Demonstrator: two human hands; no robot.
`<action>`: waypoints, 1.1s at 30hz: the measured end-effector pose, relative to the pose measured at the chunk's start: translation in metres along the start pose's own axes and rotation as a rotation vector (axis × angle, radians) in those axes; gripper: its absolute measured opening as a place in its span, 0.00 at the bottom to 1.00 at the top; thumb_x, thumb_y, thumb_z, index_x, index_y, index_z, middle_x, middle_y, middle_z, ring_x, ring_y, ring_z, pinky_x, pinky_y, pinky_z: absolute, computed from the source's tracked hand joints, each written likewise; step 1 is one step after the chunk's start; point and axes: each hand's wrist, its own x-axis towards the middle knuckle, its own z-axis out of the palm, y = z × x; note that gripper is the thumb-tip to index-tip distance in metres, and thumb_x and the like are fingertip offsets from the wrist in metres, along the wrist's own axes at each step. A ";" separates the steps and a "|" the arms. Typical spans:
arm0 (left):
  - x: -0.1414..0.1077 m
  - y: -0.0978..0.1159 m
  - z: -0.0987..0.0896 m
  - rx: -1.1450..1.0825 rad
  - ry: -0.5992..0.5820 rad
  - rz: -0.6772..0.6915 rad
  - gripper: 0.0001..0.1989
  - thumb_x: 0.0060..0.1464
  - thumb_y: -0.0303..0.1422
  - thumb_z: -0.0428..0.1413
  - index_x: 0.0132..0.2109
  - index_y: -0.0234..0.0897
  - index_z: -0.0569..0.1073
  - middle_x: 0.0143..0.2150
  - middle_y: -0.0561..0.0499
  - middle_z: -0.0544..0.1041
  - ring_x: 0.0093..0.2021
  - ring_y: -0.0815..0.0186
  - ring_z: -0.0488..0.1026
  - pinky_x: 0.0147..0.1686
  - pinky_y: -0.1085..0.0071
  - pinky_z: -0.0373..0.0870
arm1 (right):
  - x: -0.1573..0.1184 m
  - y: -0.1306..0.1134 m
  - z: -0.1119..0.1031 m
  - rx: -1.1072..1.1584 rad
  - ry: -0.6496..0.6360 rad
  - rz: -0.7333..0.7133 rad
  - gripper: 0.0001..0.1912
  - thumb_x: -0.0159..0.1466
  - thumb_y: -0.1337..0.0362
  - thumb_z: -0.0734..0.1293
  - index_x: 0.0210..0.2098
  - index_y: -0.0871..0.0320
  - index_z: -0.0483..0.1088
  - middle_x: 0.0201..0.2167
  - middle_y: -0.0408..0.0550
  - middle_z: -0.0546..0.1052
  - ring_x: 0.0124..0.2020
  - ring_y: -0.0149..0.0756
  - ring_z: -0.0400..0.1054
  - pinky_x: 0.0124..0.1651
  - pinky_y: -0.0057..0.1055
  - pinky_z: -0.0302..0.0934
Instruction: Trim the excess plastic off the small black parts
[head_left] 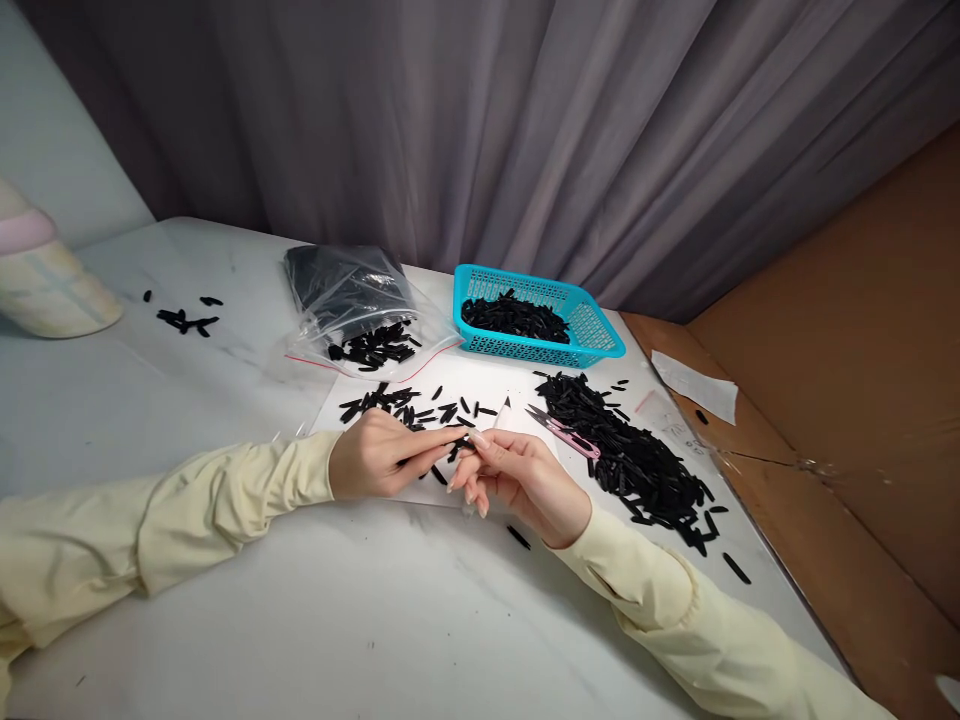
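Observation:
My left hand (382, 455) is closed, with its fingers stretched toward my right hand. My right hand (536, 480) pinches with thumb and forefinger, and its other fingers are curled loosely. The fingertips of both hands meet over a white sheet (330, 410), at a small black strip (463, 440) that they mostly hide. Several like strips (382, 398) lie scattered on the sheet around the hands. Just beyond my right hand is a white pointed pen-like tool (504, 412). Pink thread snips (574, 437) rest with blades apart against a large heap of black strips (637, 460).
A blue plastic basket (600, 335) holding black strips stands at the back. Left of it lies an open clear zip bag (352, 300) with more strips. A few strips (187, 322) lie far left near a pale container (56, 275). Cardboard (825, 400) borders the right edge.

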 end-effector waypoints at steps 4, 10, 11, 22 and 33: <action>-0.001 0.000 0.001 0.003 0.005 0.001 0.13 0.57 0.25 0.50 0.48 0.32 0.70 0.14 0.59 0.69 0.11 0.75 0.59 0.15 0.78 0.54 | -0.001 0.000 0.001 -0.001 0.002 -0.008 0.14 0.61 0.58 0.64 0.27 0.63 0.69 0.25 0.50 0.77 0.20 0.26 0.66 0.22 0.23 0.61; -0.003 0.000 0.002 -0.013 0.018 -0.019 0.13 0.56 0.24 0.50 0.48 0.32 0.70 0.15 0.58 0.70 0.12 0.75 0.59 0.15 0.78 0.55 | -0.001 0.001 0.001 0.010 0.014 -0.036 0.11 0.59 0.59 0.66 0.28 0.63 0.69 0.28 0.50 0.78 0.23 0.28 0.68 0.22 0.24 0.62; -0.003 0.000 0.002 -0.022 0.018 -0.024 0.13 0.56 0.23 0.50 0.48 0.31 0.70 0.15 0.58 0.70 0.12 0.76 0.59 0.15 0.78 0.55 | -0.001 0.001 0.001 0.018 0.018 -0.034 0.10 0.58 0.60 0.67 0.29 0.62 0.69 0.29 0.51 0.78 0.24 0.29 0.69 0.23 0.24 0.63; -0.005 -0.001 0.003 -0.106 -0.071 -0.047 0.19 0.58 0.24 0.46 0.56 0.32 0.65 0.15 0.59 0.70 0.12 0.76 0.57 0.15 0.78 0.54 | 0.000 0.006 0.000 0.135 -0.107 0.036 0.09 0.56 0.64 0.70 0.34 0.60 0.66 0.30 0.52 0.79 0.26 0.30 0.72 0.24 0.22 0.62; -0.005 -0.001 0.006 -0.131 -0.025 -0.204 0.15 0.58 0.28 0.49 0.51 0.29 0.71 0.13 0.59 0.67 0.12 0.77 0.49 0.14 0.78 0.49 | 0.001 0.003 -0.006 0.041 -0.029 -0.057 0.15 0.56 0.60 0.69 0.31 0.55 0.56 0.24 0.43 0.79 0.15 0.31 0.70 0.13 0.21 0.56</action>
